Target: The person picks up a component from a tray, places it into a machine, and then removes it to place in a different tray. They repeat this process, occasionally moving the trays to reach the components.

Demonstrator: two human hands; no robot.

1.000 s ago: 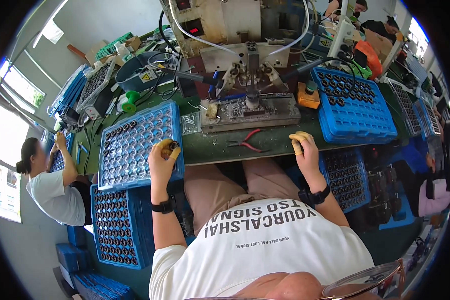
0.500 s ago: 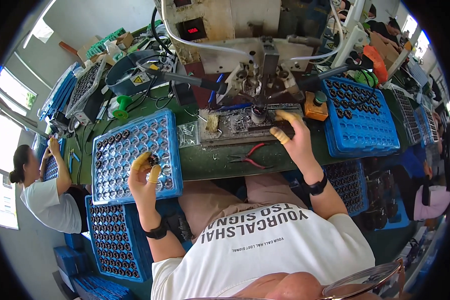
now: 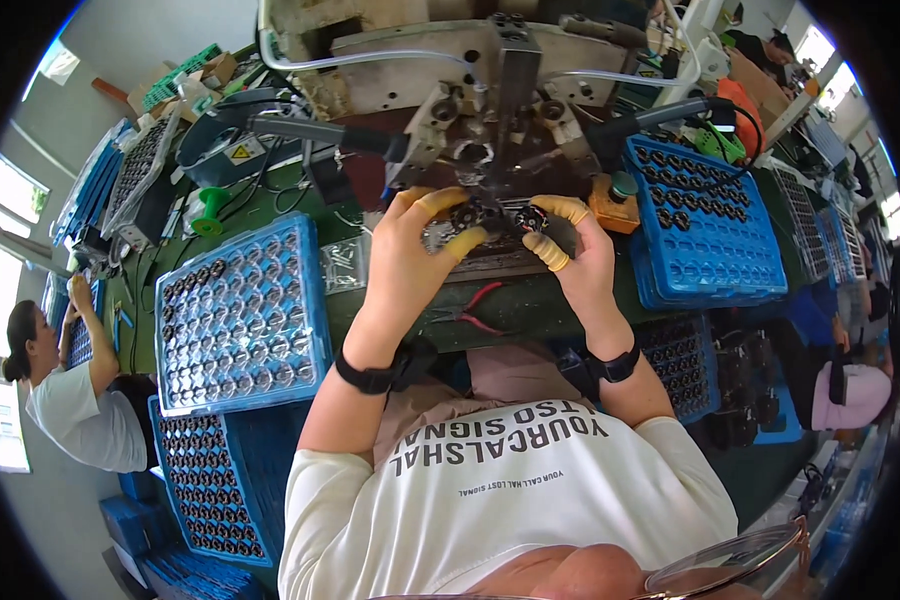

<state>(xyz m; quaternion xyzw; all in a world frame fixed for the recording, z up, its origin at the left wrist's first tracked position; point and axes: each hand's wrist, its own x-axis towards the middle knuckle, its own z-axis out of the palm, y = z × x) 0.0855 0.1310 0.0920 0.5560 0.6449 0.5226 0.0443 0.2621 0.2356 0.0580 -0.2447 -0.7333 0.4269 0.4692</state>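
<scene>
My left hand (image 3: 405, 265), with yellow finger cots, pinches a small round black part (image 3: 465, 217) at the front of the press (image 3: 510, 95). Close beside it, my right hand (image 3: 588, 262), also in yellow cots, has its thumb and forefinger closed on a second round black part (image 3: 530, 219). Both parts are held over the metal work block (image 3: 505, 262), whose middle is largely covered by my hands. At my left lies a blue tray (image 3: 322, 340) with clear round pockets; several black parts sit along its far left side.
Red-handled pliers (image 3: 475, 308) and a bag of small pins (image 3: 344, 264) lie on the green bench. At the right, an orange bottle (image 3: 613, 212) stands beside stacked blue trays (image 3: 715, 262). A green spool (image 3: 208, 212) is at the left, where a co-worker (image 3: 80, 400) sits.
My left hand has moved right, from the blue tray to the press, carrying a black part. The right hand now grips another black part in front of the press. The view has shifted slightly.
</scene>
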